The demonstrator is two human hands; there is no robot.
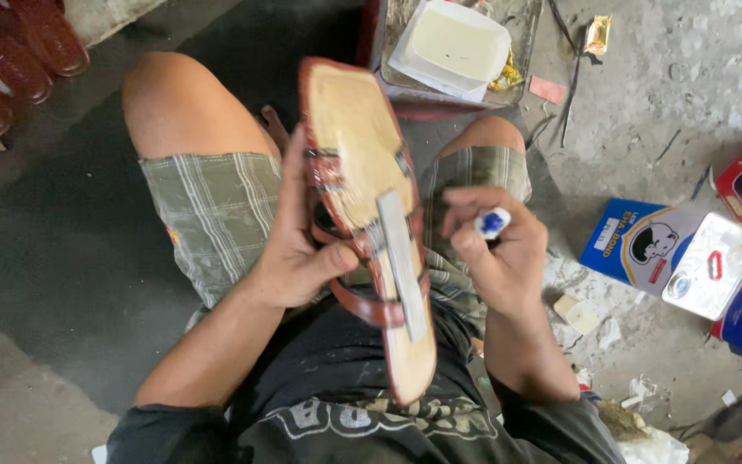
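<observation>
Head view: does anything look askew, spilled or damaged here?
Nothing looks damaged. The sandal is held sole-up in the left hand, a grey strip lying along its middle. Paper scraps and wrappers litter the concrete floor beside the right hand.

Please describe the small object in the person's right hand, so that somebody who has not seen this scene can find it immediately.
Start from the upturned sandal over the person's lap, which the left hand grips by its side. Just beside it, the right hand is closed around a small tube. Only its white and blue end shows above the fingers, unlike the larger blue boxes on the floor.
</observation>
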